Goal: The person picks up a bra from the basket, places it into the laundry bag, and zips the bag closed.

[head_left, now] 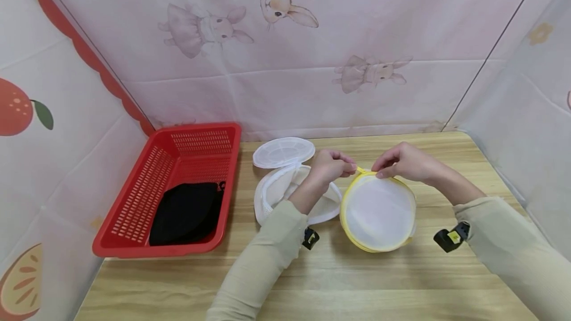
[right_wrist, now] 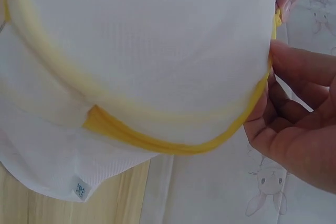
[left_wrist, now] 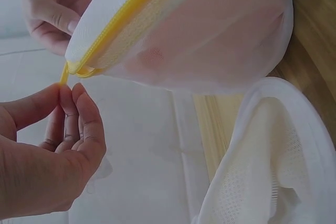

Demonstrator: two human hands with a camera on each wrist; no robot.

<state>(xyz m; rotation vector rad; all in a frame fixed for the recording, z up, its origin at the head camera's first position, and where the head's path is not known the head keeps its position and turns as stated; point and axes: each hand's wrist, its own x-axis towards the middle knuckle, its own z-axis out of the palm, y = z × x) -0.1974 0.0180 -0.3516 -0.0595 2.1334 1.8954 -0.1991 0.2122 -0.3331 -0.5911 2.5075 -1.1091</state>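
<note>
A round white mesh laundry bag (head_left: 379, 212) with a yellow zipper (left_wrist: 123, 22) around its top stands on the wooden table, toward the right. My left hand (head_left: 331, 166) pinches the yellow zipper pull (left_wrist: 64, 74) between thumb and index finger at the bag's far edge. Just right of it, my right hand (head_left: 401, 162) grips the yellow-trimmed rim (right_wrist: 231, 137) between thumb and fingers. Beneath my left forearm lies an opened white mesh bag (head_left: 272, 194) with its oval lid (head_left: 284, 152) folded back; the sleeve hides part of it.
A red plastic basket (head_left: 234, 162) with slotted walls stands at the left, holding a folded black item (head_left: 185, 214). Behind the table (head_left: 339, 286) hangs a pale pink rabbit-print cloth (head_left: 285, 53). Cloth walls also rise at both sides.
</note>
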